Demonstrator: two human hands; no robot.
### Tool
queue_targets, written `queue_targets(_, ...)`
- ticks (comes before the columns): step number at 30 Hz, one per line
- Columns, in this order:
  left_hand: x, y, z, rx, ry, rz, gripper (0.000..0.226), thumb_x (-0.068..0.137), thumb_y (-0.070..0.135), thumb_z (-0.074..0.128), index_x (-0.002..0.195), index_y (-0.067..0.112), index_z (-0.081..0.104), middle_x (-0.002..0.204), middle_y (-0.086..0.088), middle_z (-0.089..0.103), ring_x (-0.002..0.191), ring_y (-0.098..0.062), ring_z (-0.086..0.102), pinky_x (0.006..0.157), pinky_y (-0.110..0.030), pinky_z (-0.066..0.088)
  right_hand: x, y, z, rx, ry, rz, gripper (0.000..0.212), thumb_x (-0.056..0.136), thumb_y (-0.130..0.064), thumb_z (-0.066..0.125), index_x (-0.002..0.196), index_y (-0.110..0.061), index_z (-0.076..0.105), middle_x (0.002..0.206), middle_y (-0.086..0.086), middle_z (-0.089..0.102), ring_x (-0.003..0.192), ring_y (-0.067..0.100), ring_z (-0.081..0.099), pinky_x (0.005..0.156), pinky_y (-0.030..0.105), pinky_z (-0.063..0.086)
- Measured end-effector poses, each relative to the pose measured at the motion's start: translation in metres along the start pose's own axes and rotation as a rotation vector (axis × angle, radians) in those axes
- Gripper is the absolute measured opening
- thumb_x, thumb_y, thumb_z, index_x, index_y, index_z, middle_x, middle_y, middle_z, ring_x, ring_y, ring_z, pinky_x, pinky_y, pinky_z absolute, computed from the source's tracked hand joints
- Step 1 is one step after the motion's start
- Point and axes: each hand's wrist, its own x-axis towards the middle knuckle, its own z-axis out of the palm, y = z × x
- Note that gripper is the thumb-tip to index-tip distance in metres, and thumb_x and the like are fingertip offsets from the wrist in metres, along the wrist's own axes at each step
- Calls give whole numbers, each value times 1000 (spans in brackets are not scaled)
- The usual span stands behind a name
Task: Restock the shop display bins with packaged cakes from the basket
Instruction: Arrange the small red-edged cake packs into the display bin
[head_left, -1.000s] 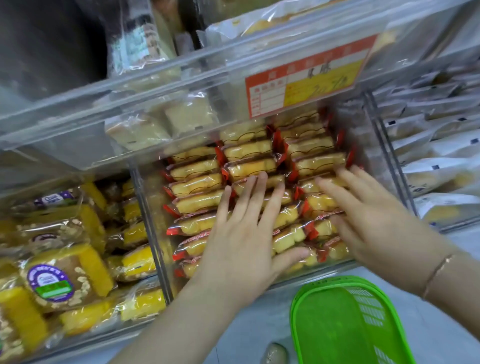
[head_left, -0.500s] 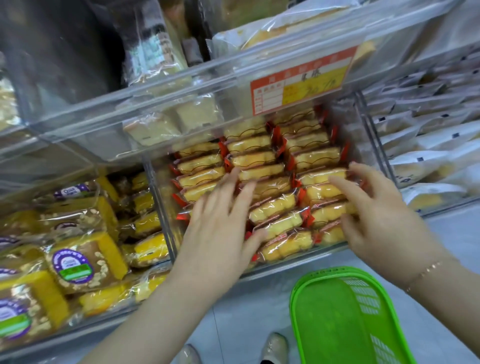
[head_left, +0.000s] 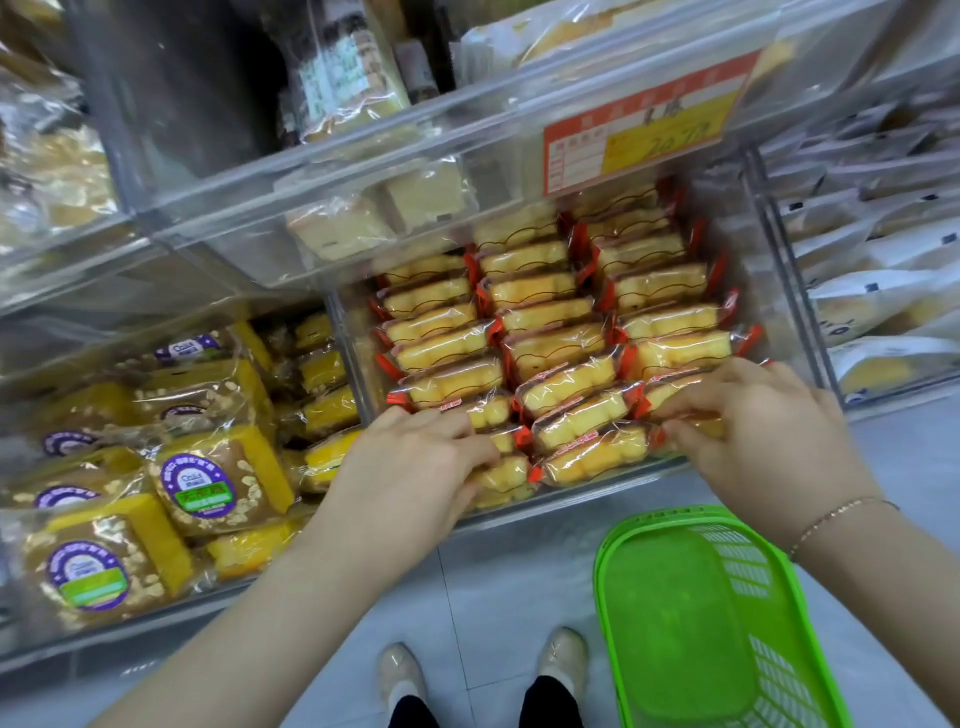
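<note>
A clear display bin (head_left: 587, 496) in the middle holds three columns of packaged cakes (head_left: 550, 358), yellow in clear wrappers with red ends. My left hand (head_left: 410, 467) is at the front left corner, fingers curled over a front-row cake (head_left: 501, 470). My right hand (head_left: 763, 415) is at the front right corner, its fingertips pinching a front-row cake (head_left: 670, 392). The green plastic basket (head_left: 701, 623) sits on the floor below my right wrist; its inside shows no cakes.
A bin of square yellow cakes with purple labels (head_left: 218, 483) stands to the left. White packets (head_left: 883, 291) fill the bin on the right. An upper bin with pale cakes (head_left: 363, 223) and a red price tag (head_left: 644, 124) overhangs the back rows. My shoes (head_left: 400, 675) stand on grey tiles.
Both hands drew back from the middle of the stack to the front row. Their fingers went from lying flat on the cakes to curling round front packages.
</note>
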Motion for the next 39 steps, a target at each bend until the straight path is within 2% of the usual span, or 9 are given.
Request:
queue_targets(5, 6, -2, -2, -11, -5, 70, 30, 94, 42, 51, 124, 40, 55, 113, 17, 54, 110, -8, 51, 96, -29, 39, -6, -13, 6, -96, -23, -5, 20, 89, -26, 57, 98, -38, 70, 101, -7, 53, 102, 20, 41, 88, 34, 23)
queue_targets(9, 4, -9, -12, -76, 39, 51, 35, 93, 39, 54, 128, 35, 56, 116, 12, 55, 109, -9, 51, 95, -29, 44, 1, -17, -4, -4, 96, -139, 15, 77, -12, 68, 91, -15, 73, 90, 7, 61, 88, 33, 53, 79, 42, 43)
queue_targets(12, 5, -14, -15, 11, 98, -45, 53, 88, 33, 62, 138, 26, 47, 128, 3, 51, 116, -17, 49, 95, -33, 42, 4, -30, 0, -90, -116, -356, 30, 81, -30, 66, 110, -21, 66, 105, 1, 55, 101, 25, 50, 89, 38, 42)
queue_targets(15, 7, -15, -11, 73, 79, -52, 60, 86, 27, 66, 141, 24, 43, 128, -2, 51, 114, -21, 52, 93, -35, 43, 8, -35, 5, -157, -158, -320, 33, 85, -46, 58, 113, -28, 60, 110, -5, 49, 105, 18, 44, 90, 31, 34)
queue_targets(21, 6, -16, -8, 11, 132, -110, 49, 85, 34, 66, 131, 26, 52, 117, 0, 56, 103, -21, 57, 88, -34, 46, 5, -34, 14, -266, -110, -241, 22, 85, -44, 56, 91, -24, 64, 95, -6, 58, 100, 18, 46, 83, 31, 23)
queue_targets(24, 9, -6, -7, -63, 259, -103, 35, 86, 40, 63, 118, 25, 62, 111, 4, 55, 101, -17, 52, 89, -33, 41, 10, -33, 11, -112, -38, -225, 11, 77, -30, 70, 78, -20, 67, 83, -2, 58, 88, 23, 49, 80, 33, 25)
queue_targets(27, 18, 8, -5, -70, 324, -82, 31, 85, 37, 67, 113, 21, 68, 102, 4, 61, 99, -20, 53, 88, -35, 36, 16, -30, 10, -64, 151, -242, 20, 67, -7, 76, 86, -10, 72, 82, 7, 59, 81, 31, 53, 74, 37, 34)
queue_targets(32, 37, 23, -2, -65, 257, -136, 35, 88, 29, 65, 121, 21, 65, 106, 4, 61, 101, -22, 50, 85, -33, 21, 30, -34, 15, -157, 162, -272, 22, 73, -5, 72, 95, -7, 73, 84, 13, 52, 81, 33, 50, 72, 37, 28)
queue_targets(39, 51, 24, -1, 32, 318, -194, 15, 74, 18, 77, 86, 25, 78, 85, 4, 67, 93, -28, 58, 80, -39, 36, 33, -40, 18, -309, 157, -157, 8, 74, -5, 68, 73, -11, 73, 77, 7, 51, 80, 29, 48, 68, 32, 13)
